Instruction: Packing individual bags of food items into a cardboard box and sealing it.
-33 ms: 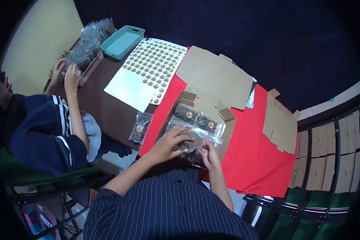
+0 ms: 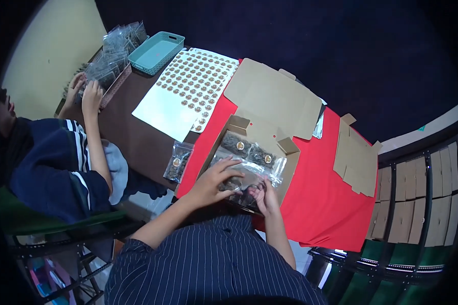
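My left hand is curved over a clear plastic bag of dark pieces, gripping it between thumb and fingers. The bag lies in an open cardboard box. At the bag's right side my right hand has its fingers apart, the tips touching or close to the plastic. Two bags with round stickers, a left one and a right one, lie at the far side of the box. More dark-filled bags show partly below my hands.
Another stickered bag lies left of the box. Sticker sheets, a teal basket and a pink basket heaped with bags stand beyond. A co-worker's hands reach there. Flat cardboard lies on red cloth; boxes fill a rack.
The fingers of my right hand have loosened from a pinch at the bag's edge and spread apart. My left hand stays nearly in place.
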Demonstrator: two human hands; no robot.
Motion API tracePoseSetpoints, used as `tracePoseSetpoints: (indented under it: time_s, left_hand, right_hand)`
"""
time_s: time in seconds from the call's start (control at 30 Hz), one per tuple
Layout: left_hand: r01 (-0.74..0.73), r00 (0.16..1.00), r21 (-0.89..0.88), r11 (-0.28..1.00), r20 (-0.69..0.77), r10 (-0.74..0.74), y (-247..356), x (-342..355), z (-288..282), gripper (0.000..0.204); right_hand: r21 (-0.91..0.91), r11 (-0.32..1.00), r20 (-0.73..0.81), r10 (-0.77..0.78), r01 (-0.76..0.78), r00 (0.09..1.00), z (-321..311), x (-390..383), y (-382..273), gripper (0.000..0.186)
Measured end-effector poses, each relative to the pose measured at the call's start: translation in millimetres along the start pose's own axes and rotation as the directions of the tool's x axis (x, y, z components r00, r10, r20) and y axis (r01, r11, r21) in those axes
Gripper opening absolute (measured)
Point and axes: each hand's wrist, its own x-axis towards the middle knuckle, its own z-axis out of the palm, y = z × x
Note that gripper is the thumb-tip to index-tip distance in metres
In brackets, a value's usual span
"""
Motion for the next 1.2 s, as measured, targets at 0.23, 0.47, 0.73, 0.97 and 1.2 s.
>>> tracePoseSetpoints:
  time_s: [0.23, 0.47, 0.73, 0.97, 1.2]
  left_hand:
    - [0.353, 0.793, -0.228, 0.907, -0.441, -0.420, -6, 14, -10, 0.043]
    - [0.441, 0.728, -0.283, 0.852, -0.443, -0.524, -48, 8, 16, 0.040]
    - [0.393, 0.840, -0.241, 0.887, -0.299, -0.453, -65, 32, 53, 0.057]
    - [0.307, 0.901, -0.472, 0.826, -0.134, -0.412, -126, 53, 87, 0.079]
    - [0.283, 0.869, -0.083, 0.956, -0.400, -0.292, -78, 26, 39, 0.070]
  right_hand:
    - [-0.383, 0.922, 0.121, -0.006, 0.053, 0.993, 11, -8, -3, 0.051]
    - [-0.139, 0.987, 0.181, -0.060, 0.086, 0.982, 10, -4, 32, 0.062]
    - [-0.251, 0.895, -0.091, -0.402, 0.369, 0.911, 3, 49, 9, 0.055]
    - [-0.917, 0.332, -0.070, -0.681, 0.222, 0.729, 0, 115, -24, 0.067]
    - [-0.976, -0.126, 0.217, -0.601, 0.177, 0.769, 11, 98, -5, 0.059]
